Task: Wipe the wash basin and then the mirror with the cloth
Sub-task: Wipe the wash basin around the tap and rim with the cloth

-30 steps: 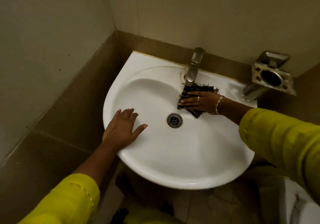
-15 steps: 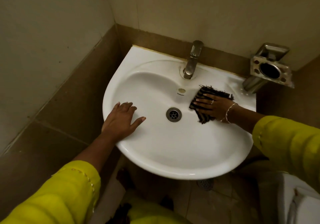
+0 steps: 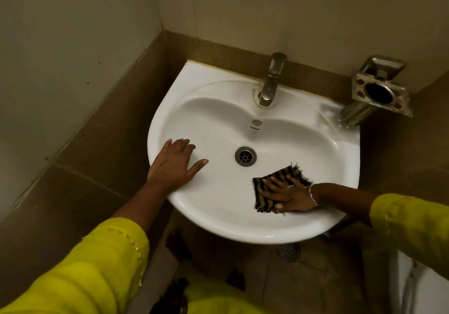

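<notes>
A white wash basin [image 3: 218, 124] is fixed in the wall corner, with a metal drain [image 3: 245, 156] in its middle. My right hand [image 3: 289, 194] lies flat on a dark striped cloth [image 3: 267, 180], pressing it against the near right slope of the bowl. My left hand [image 3: 176, 164] rests flat on the basin's left rim, fingers spread, holding nothing. No mirror is in view.
A steel tap [image 3: 271, 80] stands at the back of the basin. A metal holder [image 3: 379, 92] juts from the wall at the right. Tiled walls close in on the left and back. A floor drain [image 3: 288, 250] lies under the basin, a white fixture [image 3: 422, 287] at bottom right.
My right hand has slid the cloth from under the tap, round the right side of the bowl, to the near right slope. My left hand has stayed on the rim.
</notes>
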`<action>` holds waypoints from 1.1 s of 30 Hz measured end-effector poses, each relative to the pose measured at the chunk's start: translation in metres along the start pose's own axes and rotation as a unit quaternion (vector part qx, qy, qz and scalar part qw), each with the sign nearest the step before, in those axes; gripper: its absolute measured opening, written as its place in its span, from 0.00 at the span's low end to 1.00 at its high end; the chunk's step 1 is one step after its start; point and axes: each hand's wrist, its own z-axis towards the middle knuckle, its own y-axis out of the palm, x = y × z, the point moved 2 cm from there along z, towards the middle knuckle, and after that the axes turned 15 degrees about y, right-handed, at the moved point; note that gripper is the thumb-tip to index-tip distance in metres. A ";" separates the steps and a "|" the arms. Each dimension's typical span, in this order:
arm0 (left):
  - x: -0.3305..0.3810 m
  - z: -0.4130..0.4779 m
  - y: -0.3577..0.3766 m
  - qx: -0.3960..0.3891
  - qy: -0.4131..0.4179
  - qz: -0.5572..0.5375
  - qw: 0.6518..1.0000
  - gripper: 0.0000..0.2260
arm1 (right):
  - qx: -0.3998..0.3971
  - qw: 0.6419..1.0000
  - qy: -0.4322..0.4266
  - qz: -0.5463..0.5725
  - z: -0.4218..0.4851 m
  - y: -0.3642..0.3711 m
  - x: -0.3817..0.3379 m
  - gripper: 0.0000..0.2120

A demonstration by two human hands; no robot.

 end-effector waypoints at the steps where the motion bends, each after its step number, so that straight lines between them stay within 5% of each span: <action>1: 0.000 0.000 0.000 0.000 0.001 -0.001 1.000 0.38 | 0.037 0.999 -0.004 0.027 0.028 0.012 -0.001 0.22; 5: 0.001 0.000 -0.001 0.009 0.001 -0.010 1.000 0.37 | 0.093 0.971 -0.171 0.143 0.099 0.041 -0.031 0.25; 13: 0.005 -0.001 -0.007 0.057 0.000 -0.045 0.997 0.32 | 0.227 0.918 -0.246 0.212 0.151 -0.007 -0.107 0.29; 16: 0.005 -0.001 -0.009 0.067 -0.002 -0.056 0.996 0.32 | 0.322 0.887 -0.250 0.216 0.177 -0.032 -0.121 0.48; 18: 0.005 -0.002 -0.010 0.068 -0.001 -0.058 0.996 0.32 | 0.348 0.888 -0.227 0.199 0.199 -0.045 -0.124 0.53; 25: 0.003 -0.001 -0.007 0.077 0.006 -0.064 0.995 0.31 | 0.438 0.889 -0.076 0.108 0.218 -0.099 -0.109 0.43; 31: 0.004 -0.003 -0.008 0.085 0.004 -0.066 0.994 0.33 | 0.534 0.844 0.060 0.006 0.214 -0.122 -0.069 0.27; 33: 0.004 -0.004 -0.009 0.087 -0.004 -0.071 0.994 0.32 | 0.557 0.826 0.087 -0.018 0.213 -0.122 -0.060 0.32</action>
